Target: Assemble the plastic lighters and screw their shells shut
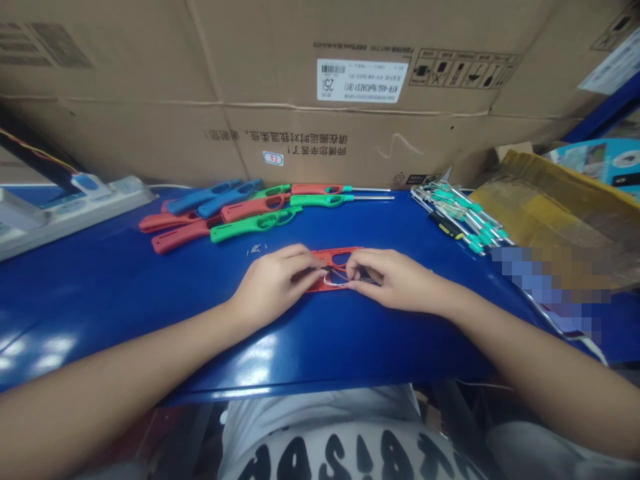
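Red lighter casing (325, 255) lies open on the blue desk (200, 320), between and under your 2 hands. Left hand (277, 277): fingertips narrow, at white wires (333, 283). Right hand (400, 277): fingers curled narrow at casing's right end. Can't tell exactly what either grips. Green lighter handle (235, 230) lies behind left.

Bare counter (170, 287) gives passage at centre left, below the lighters (240, 210), and a gap opens right of centre, between their tips and the rods (465, 217). At the left edge a power strip (100, 207) blocks the way; a carton (175, 80) walls off the top, a box (555, 207) the right. Small bits (257, 249) lie near the left hand (275, 280).
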`<action>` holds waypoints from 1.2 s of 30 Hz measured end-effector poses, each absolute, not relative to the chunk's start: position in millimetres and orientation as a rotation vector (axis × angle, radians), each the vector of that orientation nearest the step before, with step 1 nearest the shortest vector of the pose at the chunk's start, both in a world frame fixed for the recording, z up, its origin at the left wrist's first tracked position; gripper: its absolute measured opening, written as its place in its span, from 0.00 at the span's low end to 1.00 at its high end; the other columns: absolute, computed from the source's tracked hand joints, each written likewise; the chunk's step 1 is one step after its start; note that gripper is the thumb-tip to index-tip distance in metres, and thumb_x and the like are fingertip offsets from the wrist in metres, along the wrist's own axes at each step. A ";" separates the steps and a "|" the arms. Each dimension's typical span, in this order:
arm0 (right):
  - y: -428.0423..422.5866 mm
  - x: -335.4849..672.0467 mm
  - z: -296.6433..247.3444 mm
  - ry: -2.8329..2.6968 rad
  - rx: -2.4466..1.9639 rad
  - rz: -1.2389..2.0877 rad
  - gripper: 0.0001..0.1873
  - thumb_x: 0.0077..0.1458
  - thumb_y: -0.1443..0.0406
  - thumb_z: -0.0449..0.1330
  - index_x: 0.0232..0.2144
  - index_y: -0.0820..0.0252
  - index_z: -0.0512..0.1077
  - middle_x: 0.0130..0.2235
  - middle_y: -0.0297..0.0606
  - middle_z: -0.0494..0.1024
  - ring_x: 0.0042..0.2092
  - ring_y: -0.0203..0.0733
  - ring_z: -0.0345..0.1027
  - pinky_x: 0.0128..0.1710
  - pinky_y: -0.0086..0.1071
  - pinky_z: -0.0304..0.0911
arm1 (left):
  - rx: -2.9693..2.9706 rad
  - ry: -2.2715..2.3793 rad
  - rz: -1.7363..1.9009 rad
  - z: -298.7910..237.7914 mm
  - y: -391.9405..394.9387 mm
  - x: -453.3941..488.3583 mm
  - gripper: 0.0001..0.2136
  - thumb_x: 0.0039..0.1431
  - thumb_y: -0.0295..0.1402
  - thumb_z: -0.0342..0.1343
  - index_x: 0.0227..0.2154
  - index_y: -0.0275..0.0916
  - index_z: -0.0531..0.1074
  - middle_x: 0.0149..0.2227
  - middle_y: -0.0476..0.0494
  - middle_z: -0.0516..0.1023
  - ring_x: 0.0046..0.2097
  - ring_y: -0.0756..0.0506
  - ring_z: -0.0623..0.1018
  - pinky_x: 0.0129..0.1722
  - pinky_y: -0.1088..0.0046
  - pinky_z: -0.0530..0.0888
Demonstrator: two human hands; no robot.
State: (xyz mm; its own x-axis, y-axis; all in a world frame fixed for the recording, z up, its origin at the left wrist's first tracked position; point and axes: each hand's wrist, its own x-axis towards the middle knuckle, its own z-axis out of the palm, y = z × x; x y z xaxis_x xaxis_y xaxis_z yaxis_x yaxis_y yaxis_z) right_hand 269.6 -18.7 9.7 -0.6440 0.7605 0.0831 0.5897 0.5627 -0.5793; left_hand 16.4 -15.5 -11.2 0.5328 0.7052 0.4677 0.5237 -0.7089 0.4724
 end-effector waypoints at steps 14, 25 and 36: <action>-20.3 268.8 12.6 -2.494 -1.130 0.712 0.04 0.63 0.65 0.58 0.38 0.57 0.73 0.39 0.34 0.77 0.38 0.36 0.68 0.37 0.29 0.57 | 2.491 0.962 0.869 -10.2 -17.1 14.5 0.06 0.65 0.31 0.60 0.39 0.40 0.82 0.39 0.44 0.80 0.35 0.49 0.80 0.38 0.73 0.76; -19.5 269.4 10.4 -2.487 -1.125 0.699 0.03 0.63 0.66 0.59 0.37 0.57 0.72 0.39 0.34 0.77 0.37 0.35 0.68 0.36 0.28 0.58 | 2.640 0.895 0.748 -2.3 -15.8 10.6 0.10 0.67 0.28 0.55 0.41 0.37 0.82 0.41 0.41 0.83 0.41 0.44 0.82 0.42 0.69 0.78; -20.8 269.7 12.9 -2.486 -1.158 0.697 0.01 0.62 0.65 0.60 0.37 0.57 0.72 0.37 0.32 0.77 0.35 0.34 0.66 0.35 0.28 0.56 | 2.893 1.005 0.540 4.7 -23.7 8.2 0.14 0.70 0.32 0.51 0.39 0.38 0.83 0.40 0.43 0.82 0.40 0.43 0.81 0.39 0.67 0.77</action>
State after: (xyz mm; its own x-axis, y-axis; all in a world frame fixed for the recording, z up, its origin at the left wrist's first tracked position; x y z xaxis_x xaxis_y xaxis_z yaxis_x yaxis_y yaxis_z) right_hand 269.7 -20.8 12.9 -0.6247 0.7775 0.0727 0.6262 0.5544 -0.5482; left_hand 8.2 -23.7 4.7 0.7309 0.6066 0.3127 0.5955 -0.7907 0.1418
